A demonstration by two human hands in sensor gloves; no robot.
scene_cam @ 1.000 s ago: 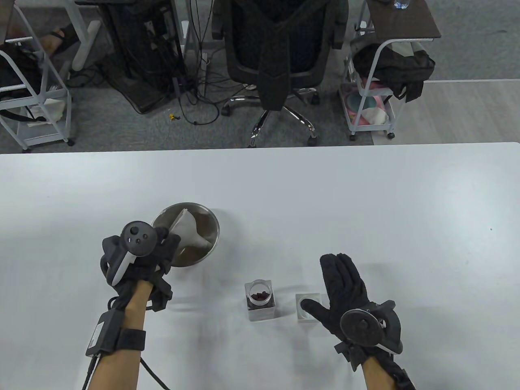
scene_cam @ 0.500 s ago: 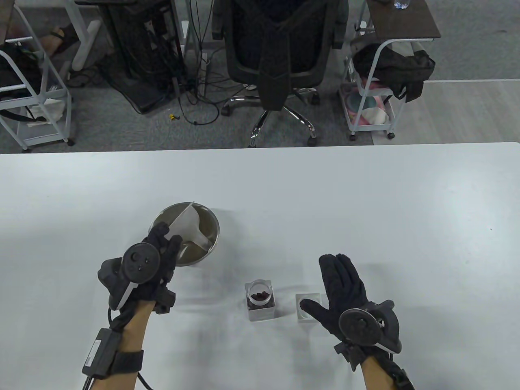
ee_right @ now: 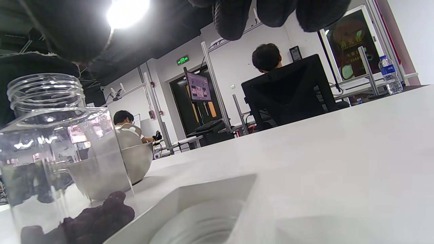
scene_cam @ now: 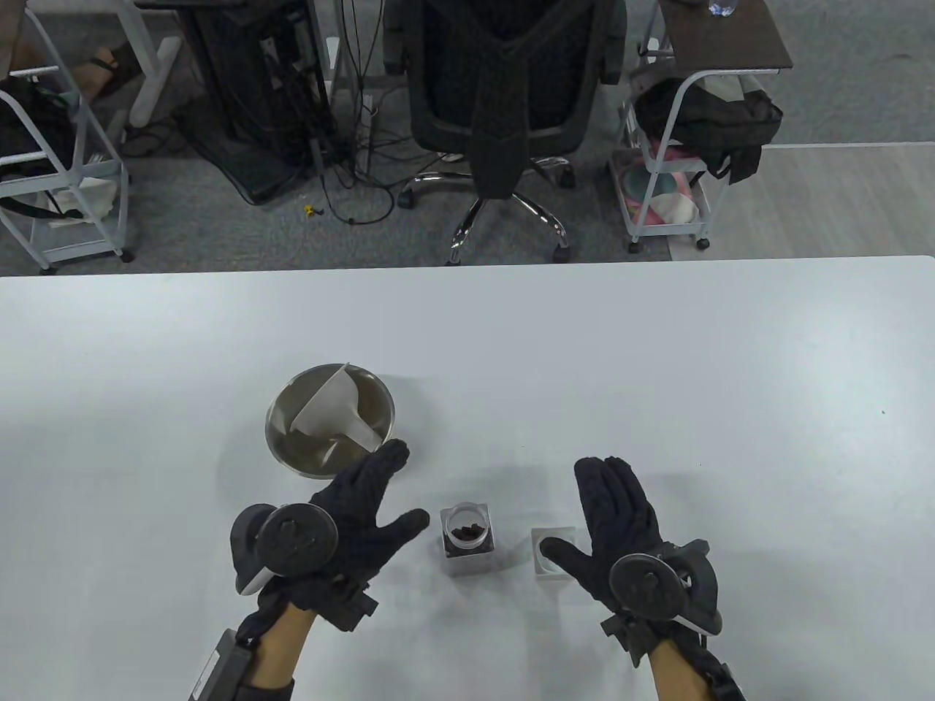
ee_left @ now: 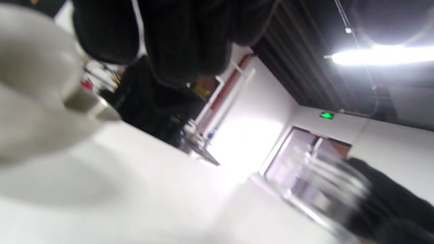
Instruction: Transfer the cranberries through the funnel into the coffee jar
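Observation:
A square glass coffee jar [scene_cam: 467,538] stands open on the white table with dark cranberries [scene_cam: 467,534] in its bottom; it also shows in the right wrist view [ee_right: 57,152]. A white funnel [scene_cam: 334,415] lies on its side in a steel bowl [scene_cam: 288,445]. The jar's white lid [scene_cam: 546,560] lies upside down right of the jar, partly under my right thumb. My left hand [scene_cam: 369,504] is open and empty, just left of the jar, fingers spread. My right hand [scene_cam: 617,515] is open and flat, right of the jar.
The table's far edge [scene_cam: 467,263] faces an office chair [scene_cam: 504,109], carts and cables on the floor. The left wrist view is blurred; it shows the bowl [ee_left: 37,88] and the jar [ee_left: 322,196].
My left hand let go of the funnel, left it in the bowl, and moved right and toward me to beside the jar, fingers now spread. My right hand stayed put.

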